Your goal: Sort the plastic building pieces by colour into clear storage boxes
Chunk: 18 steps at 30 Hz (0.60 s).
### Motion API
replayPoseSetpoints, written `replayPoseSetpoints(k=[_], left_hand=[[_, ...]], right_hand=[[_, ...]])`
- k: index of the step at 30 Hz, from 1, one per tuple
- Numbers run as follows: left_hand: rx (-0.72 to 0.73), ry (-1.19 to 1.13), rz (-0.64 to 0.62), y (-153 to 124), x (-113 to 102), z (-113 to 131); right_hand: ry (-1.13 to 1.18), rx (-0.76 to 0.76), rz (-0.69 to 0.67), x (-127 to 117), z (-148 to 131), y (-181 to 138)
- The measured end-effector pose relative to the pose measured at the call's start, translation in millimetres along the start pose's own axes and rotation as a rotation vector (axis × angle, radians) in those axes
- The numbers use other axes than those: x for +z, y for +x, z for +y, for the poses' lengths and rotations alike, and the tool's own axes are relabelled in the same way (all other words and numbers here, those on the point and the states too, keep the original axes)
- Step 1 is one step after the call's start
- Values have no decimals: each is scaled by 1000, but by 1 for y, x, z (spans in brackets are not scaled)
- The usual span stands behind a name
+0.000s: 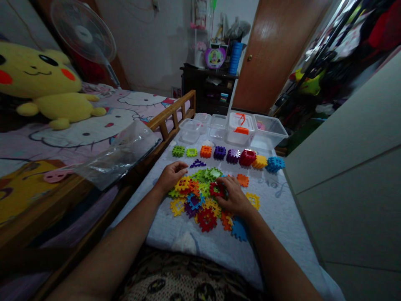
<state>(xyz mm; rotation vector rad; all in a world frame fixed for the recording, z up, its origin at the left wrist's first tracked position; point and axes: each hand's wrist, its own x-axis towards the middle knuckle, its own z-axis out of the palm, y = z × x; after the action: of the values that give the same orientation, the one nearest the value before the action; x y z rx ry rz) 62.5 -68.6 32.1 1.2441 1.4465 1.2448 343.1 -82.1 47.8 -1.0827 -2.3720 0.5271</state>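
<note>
Two hands are over a pile of loose interlocking plastic pieces [212, 205] on the cloth-covered tabletop [275, 205], in front of a row of colour-matched stacks [206, 151]. Picking single pieces from the heap seems the step in hand. The right hand [233, 195] has thumb and fingers about a red piece [216, 190] at the pile's far right; I cannot tell whether its grip pinches or merely touches. The left hand [173, 177] is loosely curled beside a yellow piece [182, 183], its grip slightly spread, nothing visible inside. Lifting the red piece would call for a firm edge hold, clear of its neighbours. Both palms are hidden, the right forearm partly covers a blue piece [239, 229], and the pile's lower layers are concealed
</note>
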Motion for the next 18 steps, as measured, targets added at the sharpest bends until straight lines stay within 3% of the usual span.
replayPoseSetpoints(k=[18], left_hand=[[15,29,-13,2,-1,-5]], right_hand=[[22,-8,-9,4,1,5]])
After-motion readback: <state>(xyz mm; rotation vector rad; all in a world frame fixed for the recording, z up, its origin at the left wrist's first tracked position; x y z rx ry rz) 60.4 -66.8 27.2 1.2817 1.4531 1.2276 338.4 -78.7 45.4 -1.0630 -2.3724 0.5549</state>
